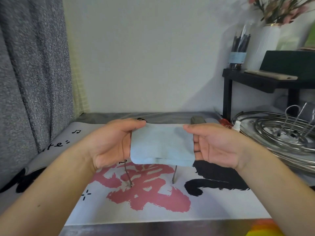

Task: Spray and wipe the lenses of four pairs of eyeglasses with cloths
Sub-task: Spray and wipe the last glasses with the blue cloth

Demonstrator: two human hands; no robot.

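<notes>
I see a white mat (153,212) printed with a large pink character and a black cat lying on the counter (170,115). A grey speckled curtain (32,74) hangs at left. At right, a black shelf (252,80) carries a cup of pencils (238,53), a white vase of pink flowers (265,43) and a dark green box (289,63), above stacked metal trays (281,142).

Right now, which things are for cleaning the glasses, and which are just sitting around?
For the job:
- light blue cleaning cloth, pinched by the left hand and right hand
- thin metal-framed eyeglasses, mostly hidden behind the cloth
- small white bottle, maybe the spray

Just lying about:
- shiny steel wire rack
- jar of dark pens
- white vase of pink flowers
- printed desk mat
</notes>
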